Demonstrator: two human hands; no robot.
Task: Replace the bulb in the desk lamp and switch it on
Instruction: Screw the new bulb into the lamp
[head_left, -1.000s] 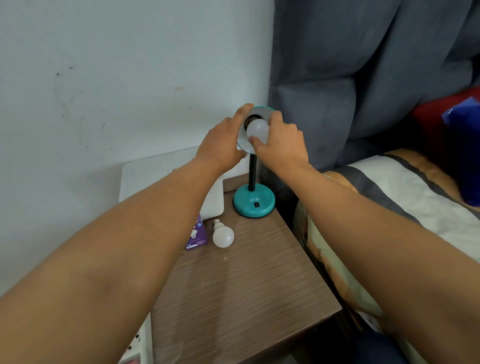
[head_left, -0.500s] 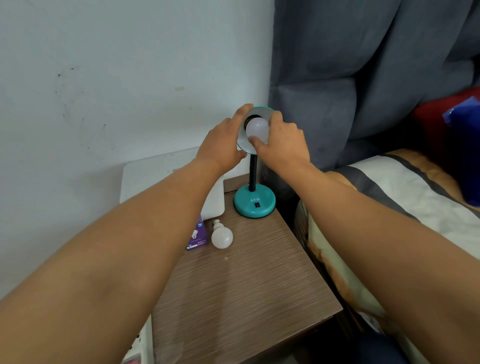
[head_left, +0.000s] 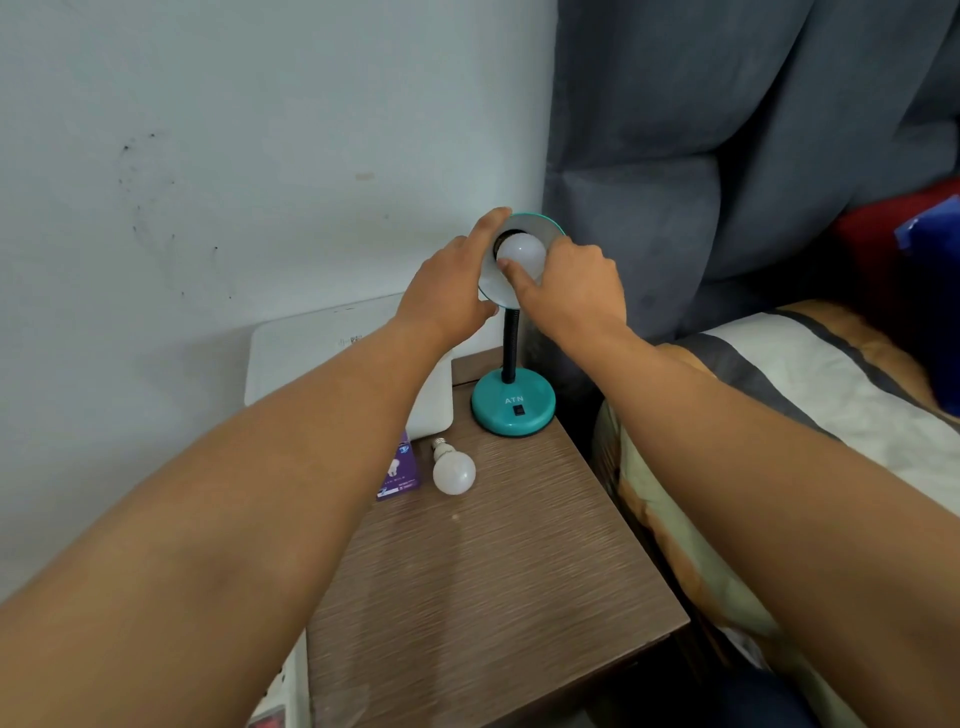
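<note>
A teal desk lamp stands at the back of the brown bedside table (head_left: 493, 582), its round base (head_left: 513, 405) carrying a black switch (head_left: 518, 410). Its black flexible neck (head_left: 511, 340) rises to the shade (head_left: 493, 283), which faces me. My left hand (head_left: 449, 286) holds the shade's left rim, fingers wrapped over the top edge. A white bulb (head_left: 522, 253) sits in the shade's socket, and my right hand (head_left: 569, 288) grips it with thumb and fingers. A second white bulb (head_left: 453, 470) lies loose on the table, its screw cap pointing away from me.
A purple bulb box (head_left: 399, 472) lies beside the loose bulb. A white flat appliance (head_left: 332, 358) leans by the wall at left. A bed with striped bedding (head_left: 810, 395) borders the table's right side, grey curtain (head_left: 727, 130) behind. A white power strip (head_left: 280, 701) shows at the bottom.
My right hand's fingers have shifted slightly around the bulb in the socket. The left hand stays on the shade. The loose bulb and the lamp base have not moved.
</note>
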